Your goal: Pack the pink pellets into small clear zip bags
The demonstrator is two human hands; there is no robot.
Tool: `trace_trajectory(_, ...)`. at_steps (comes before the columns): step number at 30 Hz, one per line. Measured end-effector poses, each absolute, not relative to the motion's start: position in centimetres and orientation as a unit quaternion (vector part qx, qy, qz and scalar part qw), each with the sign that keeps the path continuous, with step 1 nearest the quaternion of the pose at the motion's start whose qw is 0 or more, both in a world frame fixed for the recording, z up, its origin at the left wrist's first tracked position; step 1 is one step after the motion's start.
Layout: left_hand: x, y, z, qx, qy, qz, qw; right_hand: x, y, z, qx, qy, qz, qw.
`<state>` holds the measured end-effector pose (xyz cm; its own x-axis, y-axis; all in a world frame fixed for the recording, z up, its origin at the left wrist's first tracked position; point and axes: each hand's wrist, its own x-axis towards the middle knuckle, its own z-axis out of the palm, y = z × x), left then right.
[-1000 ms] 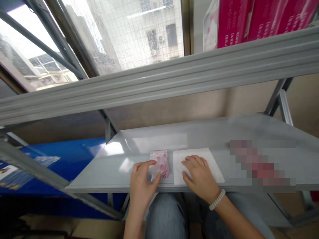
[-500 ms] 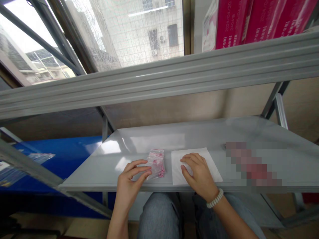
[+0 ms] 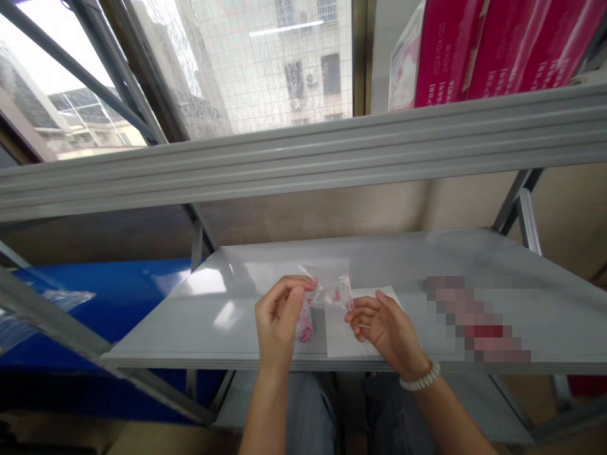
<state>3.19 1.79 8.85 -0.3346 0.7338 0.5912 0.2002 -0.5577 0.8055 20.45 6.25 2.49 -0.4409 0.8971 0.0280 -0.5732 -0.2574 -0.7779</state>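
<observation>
My left hand [image 3: 284, 313] pinches the left edge of a small clear plastic bag [image 3: 336, 294] with pink marks or bits in it, held up above the shelf top. On the right, my right hand [image 3: 386, 328] has its fingertips by the bag's other edge, palm partly turned up and thumb apart from the fingers. Whether those fingertips touch the bag is hard to tell. Below lies another clear bag with pink pieces [image 3: 306, 330], partly covered by my left hand. A white sheet [image 3: 339, 341] rests flat under the raised bag and my right hand.
The grey shelf top [image 3: 161, 328] has its front edge close to my knees. A metal rail [image 3: 303, 158] crosses in front of me, with pink-red boxes [image 3: 450, 57] above it. A blurred-out patch [image 3: 478, 322] lies at right. A blue surface [image 3: 142, 278] is at left.
My left hand has moved right and up, and a clear bag is now raised in it. My right hand has turned from palm down over the white sheet to palm partly up.
</observation>
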Motion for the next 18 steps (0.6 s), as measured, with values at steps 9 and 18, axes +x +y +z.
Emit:
trace_trajectory(9, 6.1, 3.7, 4.9, 0.517, 0.484, 0.66, 0.25, 21.6, 6.9, 2.5, -0.273, -0.343, 0.741, 0.509)
trace_trajectory(18, 6.2, 2.0, 5.4, 0.581, 0.549, 0.597, -0.073, 22.1, 6.6, 2.3, -0.336, -0.372, 0.715, 0.487)
